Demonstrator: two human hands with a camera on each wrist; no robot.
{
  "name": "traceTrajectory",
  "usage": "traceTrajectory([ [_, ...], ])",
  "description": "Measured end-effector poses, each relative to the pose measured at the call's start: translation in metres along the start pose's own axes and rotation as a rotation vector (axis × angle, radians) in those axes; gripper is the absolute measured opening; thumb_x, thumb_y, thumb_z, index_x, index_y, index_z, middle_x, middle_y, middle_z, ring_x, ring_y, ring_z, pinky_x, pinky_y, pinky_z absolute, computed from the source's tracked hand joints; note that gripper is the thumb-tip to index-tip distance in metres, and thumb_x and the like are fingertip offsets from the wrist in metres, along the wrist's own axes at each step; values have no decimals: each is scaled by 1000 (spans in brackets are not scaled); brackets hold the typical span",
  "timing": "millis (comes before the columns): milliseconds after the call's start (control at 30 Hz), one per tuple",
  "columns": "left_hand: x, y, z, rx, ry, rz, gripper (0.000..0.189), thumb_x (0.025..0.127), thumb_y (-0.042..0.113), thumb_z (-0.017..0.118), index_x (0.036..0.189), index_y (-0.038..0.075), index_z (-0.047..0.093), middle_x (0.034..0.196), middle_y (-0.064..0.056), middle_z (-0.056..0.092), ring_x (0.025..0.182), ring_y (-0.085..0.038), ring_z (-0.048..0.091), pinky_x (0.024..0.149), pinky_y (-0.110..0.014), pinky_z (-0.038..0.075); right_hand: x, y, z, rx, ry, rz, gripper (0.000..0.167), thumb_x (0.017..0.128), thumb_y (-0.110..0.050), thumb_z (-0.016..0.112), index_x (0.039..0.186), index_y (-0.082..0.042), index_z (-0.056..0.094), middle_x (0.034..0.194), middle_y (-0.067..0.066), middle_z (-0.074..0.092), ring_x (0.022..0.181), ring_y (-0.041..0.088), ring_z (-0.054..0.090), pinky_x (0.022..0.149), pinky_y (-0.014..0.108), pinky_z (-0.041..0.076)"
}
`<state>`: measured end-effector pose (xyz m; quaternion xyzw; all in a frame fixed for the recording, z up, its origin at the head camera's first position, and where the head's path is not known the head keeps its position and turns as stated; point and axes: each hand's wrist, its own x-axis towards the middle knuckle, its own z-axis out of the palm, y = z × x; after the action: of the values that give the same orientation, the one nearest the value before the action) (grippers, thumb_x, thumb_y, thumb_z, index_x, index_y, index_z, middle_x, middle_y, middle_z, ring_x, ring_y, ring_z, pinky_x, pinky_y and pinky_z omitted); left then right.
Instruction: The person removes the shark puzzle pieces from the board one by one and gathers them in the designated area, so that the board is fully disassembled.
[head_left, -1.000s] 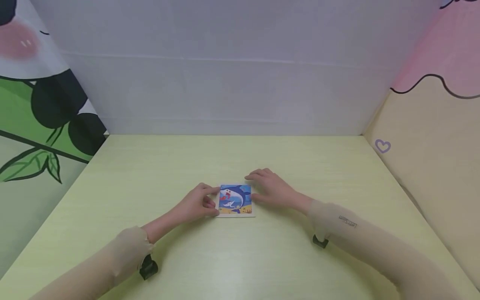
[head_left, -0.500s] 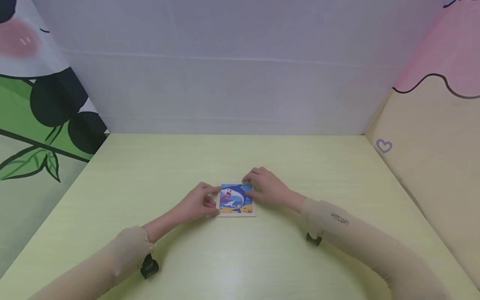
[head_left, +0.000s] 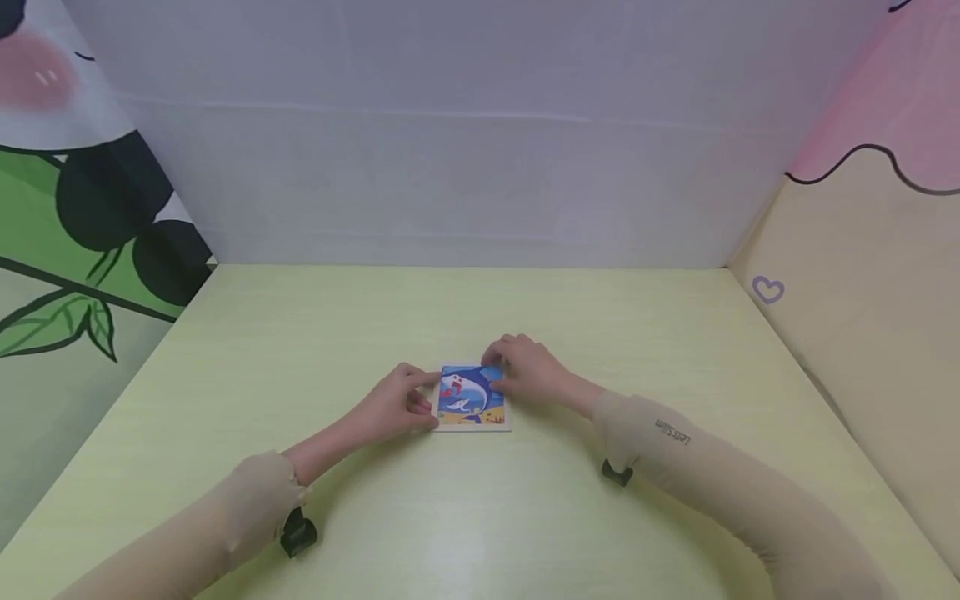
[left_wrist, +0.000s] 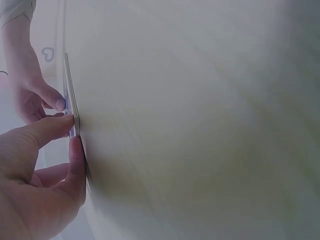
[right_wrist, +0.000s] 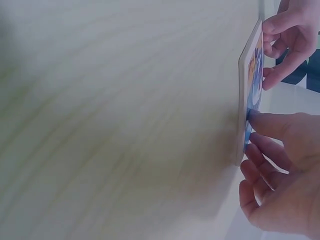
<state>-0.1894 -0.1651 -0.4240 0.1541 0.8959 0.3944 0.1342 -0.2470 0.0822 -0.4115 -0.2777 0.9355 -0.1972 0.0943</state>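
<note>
A small square picture board (head_left: 467, 404) with a pale rim and a blue cartoon shark picture lies on the table between my hands. My left hand (head_left: 392, 406) holds its left side, forefinger towards the upper corner and thumb at the lower corner. In the left wrist view, the left thumb and forefinger (left_wrist: 76, 155) meet the board's edge. At the upper right, my right hand (head_left: 531, 371) has its thumb on the picture and its bent fingers by the corner. The right wrist view shows the right thumb (right_wrist: 272, 125) pressing the picture surface, with fingertips close to the far end.
A pale yellow table (head_left: 360, 317) spreads around the board. Behind it stands a plain whitish wall (head_left: 480, 183). Printed panels flank both sides, one with green leaves (head_left: 67, 321), the other with a small purple heart (head_left: 768, 290). Dark devices (head_left: 298, 533) sit at both wrists.
My right hand has moved left onto the board's upper right part, its thumb now over the picture and its fingers more bent. The left hand and the board have hardly moved.
</note>
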Motion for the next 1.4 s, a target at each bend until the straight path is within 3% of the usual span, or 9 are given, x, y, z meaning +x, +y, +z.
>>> traceTrajectory([
  [433, -1, 3, -2, -14, -6, -11, 70, 79, 0, 78, 142, -5, 47, 121, -20, 47, 91, -16, 64, 76, -21, 57, 14, -3, -3, 45, -128, 50, 32, 87, -16, 74, 116, -9, 62, 113, 8, 67, 109, 24, 57, 102, 41, 45],
  [733, 0, 1, 0, -32, -12, -23, 71, 79, 0, 78, 143, -5, 46, 121, -21, 46, 90, -16, 64, 76, -21, 57, 13, -4, -2, 51, -121, 29, 33, 86, -14, 74, 116, -8, 61, 109, 8, 65, 105, 24, 55, 98, 42, 45],
  [933, 0, 1, -1, -25, -9, -10, 71, 79, -1, 78, 142, -7, 46, 122, -23, 46, 92, -17, 65, 77, -22, 57, 12, -9, -3, -4, -78, 69, 38, 84, -18, 78, 117, -7, 61, 111, 8, 66, 107, 24, 54, 97, 42, 45],
  [1400, -1, 2, -1, -27, -4, -15, 72, 78, 0, 78, 142, -7, 47, 121, -22, 46, 90, -16, 64, 75, -22, 57, 12, -9, -3, -37, -116, 42, 36, 88, -19, 74, 119, -10, 59, 104, 7, 64, 102, 23, 52, 92, 41, 44],
])
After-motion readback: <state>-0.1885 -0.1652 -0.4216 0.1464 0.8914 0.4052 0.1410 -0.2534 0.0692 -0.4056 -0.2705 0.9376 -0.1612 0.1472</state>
